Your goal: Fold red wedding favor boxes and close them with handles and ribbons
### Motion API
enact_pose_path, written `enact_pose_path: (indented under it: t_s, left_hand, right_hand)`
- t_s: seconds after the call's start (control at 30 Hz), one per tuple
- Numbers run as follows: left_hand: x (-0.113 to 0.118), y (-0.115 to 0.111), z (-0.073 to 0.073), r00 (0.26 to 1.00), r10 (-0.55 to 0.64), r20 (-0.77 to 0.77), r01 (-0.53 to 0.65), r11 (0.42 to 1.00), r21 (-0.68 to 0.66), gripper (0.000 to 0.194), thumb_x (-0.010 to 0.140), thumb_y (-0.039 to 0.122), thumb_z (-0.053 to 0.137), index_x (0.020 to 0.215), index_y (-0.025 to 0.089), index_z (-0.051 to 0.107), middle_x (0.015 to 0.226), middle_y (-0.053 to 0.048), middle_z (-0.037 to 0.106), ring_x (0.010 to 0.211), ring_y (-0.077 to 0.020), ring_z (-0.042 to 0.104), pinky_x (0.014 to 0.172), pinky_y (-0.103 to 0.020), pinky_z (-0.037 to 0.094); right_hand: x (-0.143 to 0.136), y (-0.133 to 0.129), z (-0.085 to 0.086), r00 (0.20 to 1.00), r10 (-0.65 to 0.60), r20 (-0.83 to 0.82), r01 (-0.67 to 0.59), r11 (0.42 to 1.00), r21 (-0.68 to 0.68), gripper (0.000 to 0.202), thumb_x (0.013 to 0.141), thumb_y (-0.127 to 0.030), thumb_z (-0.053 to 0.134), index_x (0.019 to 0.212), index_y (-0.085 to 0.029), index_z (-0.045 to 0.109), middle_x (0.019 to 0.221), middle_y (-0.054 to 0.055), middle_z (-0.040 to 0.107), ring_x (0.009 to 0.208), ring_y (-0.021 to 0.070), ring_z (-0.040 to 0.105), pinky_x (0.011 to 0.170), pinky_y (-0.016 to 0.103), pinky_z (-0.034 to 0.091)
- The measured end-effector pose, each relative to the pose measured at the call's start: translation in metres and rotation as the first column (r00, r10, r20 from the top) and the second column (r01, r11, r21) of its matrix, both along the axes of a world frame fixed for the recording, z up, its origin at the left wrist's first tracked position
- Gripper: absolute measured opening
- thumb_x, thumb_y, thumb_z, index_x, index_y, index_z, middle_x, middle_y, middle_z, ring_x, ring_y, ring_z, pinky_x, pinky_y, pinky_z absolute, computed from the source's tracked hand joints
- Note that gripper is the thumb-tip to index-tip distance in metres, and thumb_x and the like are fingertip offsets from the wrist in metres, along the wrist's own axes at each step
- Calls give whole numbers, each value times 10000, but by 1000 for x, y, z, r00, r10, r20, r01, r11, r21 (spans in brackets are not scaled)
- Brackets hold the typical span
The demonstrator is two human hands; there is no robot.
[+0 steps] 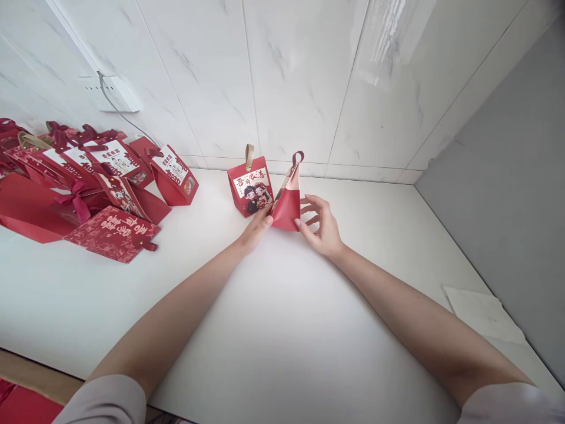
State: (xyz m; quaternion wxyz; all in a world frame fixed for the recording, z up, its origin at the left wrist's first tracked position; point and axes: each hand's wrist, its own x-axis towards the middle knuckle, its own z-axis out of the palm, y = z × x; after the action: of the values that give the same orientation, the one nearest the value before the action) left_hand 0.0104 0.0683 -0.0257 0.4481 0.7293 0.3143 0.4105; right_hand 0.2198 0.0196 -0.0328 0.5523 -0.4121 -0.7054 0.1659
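A red gift box (288, 206) with a dark red ribbon loop stands upright on the white table, its plain triangular side facing me. My left hand (256, 228) touches its lower left edge, fingers close together and partly hidden behind it. On the box's right side, my right hand (321, 227) is curved with its fingers apart, the thumb at the lower right corner. Just behind and to the left stands a second red box (251, 187) with a gold loop and a picture of a couple.
Many red gift boxes (119, 162) crowd the left of the white table (282, 330). A flat red patterned box (117, 232) lies before them. A cable runs from a wall socket (110, 94) behind them. Something white and flat (483, 312) lies at the right edge.
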Motion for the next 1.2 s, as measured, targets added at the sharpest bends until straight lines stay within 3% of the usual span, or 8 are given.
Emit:
enact_pose_path:
  t_s: [0.1,0.2,0.33,0.43,0.57,0.83,1.0,1.2]
  left_hand:
    - [0,-2,-2,995,-86,-56,87,996,5,730,877,625,547,1463,203,438,1527,-137,444,1417,-319,410,1168,-478,355]
    - [-4,0,-9,979,-117,-165,130,989,71,768,887,523,591,1536,221,314,1586,-124,352,1458,-320,344,1206,-498,289]
    - [-9,2,-15,962,-148,-231,181,975,129,849,870,488,626,1575,251,218,1625,-110,271,1488,-349,274,1214,-529,267]
    - [-9,0,-13,970,-160,-184,191,968,165,909,880,489,614,1594,276,93,1659,-98,161,1516,-339,199,1225,-509,254]
    - [-3,-7,-9,988,-55,-146,100,942,320,1082,806,479,706,1590,287,-16,1669,-113,71,1517,-361,171,1216,-516,255]
    - [1,-19,1,939,101,-329,52,904,424,1120,730,530,727,1591,279,56,1558,-173,273,1384,-412,362,1063,-532,433]
    - [1,-19,3,929,125,-348,51,889,456,1100,741,559,697,1592,270,62,1519,-170,318,1333,-389,420,1038,-512,465]
    - [3,-18,0,928,140,-346,47,877,479,1105,740,530,706,1589,267,49,1517,-173,317,1327,-369,425,991,-488,504]
  right_hand:
    - [2,5,-4,999,51,9,-51,998,-42,693,899,-520,586,1477,-294,276,1486,143,430,1242,284,554,832,411,601]
    - [5,12,-7,985,154,-81,-168,963,-213,818,901,-596,552,1550,-284,165,1629,132,229,1459,308,344,1141,526,399]
    - [9,17,-8,930,325,-171,-367,839,-402,914,897,-663,507,1585,-275,47,1669,97,141,1524,276,217,1224,511,263]
    - [9,15,-5,925,379,-22,-365,872,-327,895,875,-619,584,1574,-243,170,1655,94,212,1511,275,252,1236,479,245]
    - [0,3,2,946,274,172,-238,950,-199,671,958,-496,492,1545,-258,270,1592,73,373,1432,278,412,1191,470,336]
    - [-11,-17,6,949,-82,304,85,996,3,659,969,-357,411,1572,-302,151,1410,58,597,1008,259,707,908,373,545]
    - [-15,-18,5,880,-236,413,220,972,87,594,972,-313,390,1549,-222,278,852,34,761,652,191,677,682,283,518]
    - [-20,-18,8,834,-381,399,278,915,292,567,951,-189,363,1516,-177,319,648,-25,693,458,129,556,509,231,419]
